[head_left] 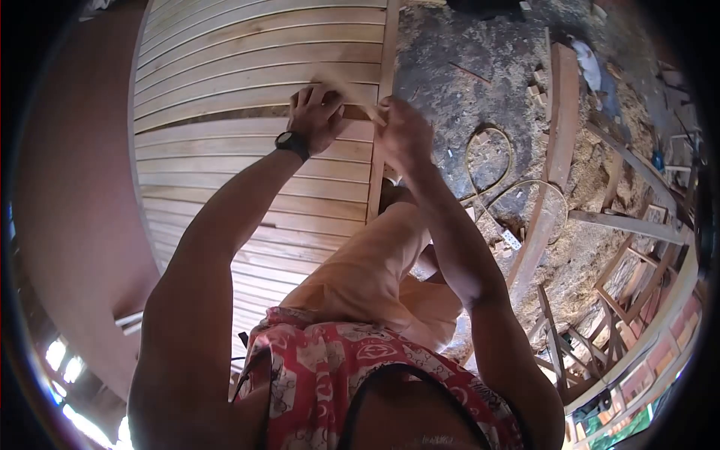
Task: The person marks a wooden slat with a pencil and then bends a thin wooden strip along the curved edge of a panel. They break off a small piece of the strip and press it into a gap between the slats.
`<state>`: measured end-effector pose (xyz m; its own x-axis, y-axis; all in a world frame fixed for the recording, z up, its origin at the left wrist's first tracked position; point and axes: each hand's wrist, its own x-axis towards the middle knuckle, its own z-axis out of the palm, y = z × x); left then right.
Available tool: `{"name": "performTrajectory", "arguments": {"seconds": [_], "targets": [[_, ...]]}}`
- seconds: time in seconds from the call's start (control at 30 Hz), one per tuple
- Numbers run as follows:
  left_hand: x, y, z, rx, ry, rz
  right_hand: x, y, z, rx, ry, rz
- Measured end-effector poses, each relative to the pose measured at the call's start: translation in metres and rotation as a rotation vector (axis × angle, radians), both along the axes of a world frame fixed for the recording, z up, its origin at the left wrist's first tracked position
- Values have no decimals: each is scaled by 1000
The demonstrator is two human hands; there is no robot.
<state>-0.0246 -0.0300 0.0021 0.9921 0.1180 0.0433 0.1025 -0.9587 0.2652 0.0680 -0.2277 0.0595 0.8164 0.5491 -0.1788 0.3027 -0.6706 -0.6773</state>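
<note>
Pinching the thin wood strip (358, 96) slantwise over the gap in the slatted panel (247, 67), the right hand (405, 135) has its grip closed on the end. The left hand (316, 114) curls down beside it, seemingly steadying it; its grip I can't tell.

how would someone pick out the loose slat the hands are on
Find the big slatted wooden panel on the left of the view, then the dark gap in it beside the left hand. The loose slat is the thin pale strip there, one end at the right hand; unlike the fixed slats, it lies slanted across them.
</note>
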Motion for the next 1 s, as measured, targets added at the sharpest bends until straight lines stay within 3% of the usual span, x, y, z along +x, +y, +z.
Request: {"name": "performTrajectory", "arguments": {"seconds": [0.03,0.13,0.23,0.27,0.33,0.37,0.4,0.5,0.67,1.0], "targets": [[0,-2,-2,-63,-120,1,8,-4,10,-19,4,-77],[0,-3,-3,-83,-164,-2,29,-18,24,-28,-17,-198],[0,-1,-6,-110,-235,-16,32,-23,44,749,321,-373],[0,1,-8,-124,-253,-25,29,-23,49,742,298,-377],[4,8,-13,-87,-229,-66,18,-20,74,995,480,-178],[4,9,-16,-104,-244,-74,8,-17,88,787,311,-170],[6,11,-19,-98,-272,-86,0,-11,92,772,292,-174],[12,14,-29,-154,-380,-88,-18,9,95,426,-187,-118],[3,15,-27,-264,-416,-49,-22,20,53,365,-172,-51],[-6,31,-15,-77,-254,-331,-27,36,22,432,-154,-78]]}}
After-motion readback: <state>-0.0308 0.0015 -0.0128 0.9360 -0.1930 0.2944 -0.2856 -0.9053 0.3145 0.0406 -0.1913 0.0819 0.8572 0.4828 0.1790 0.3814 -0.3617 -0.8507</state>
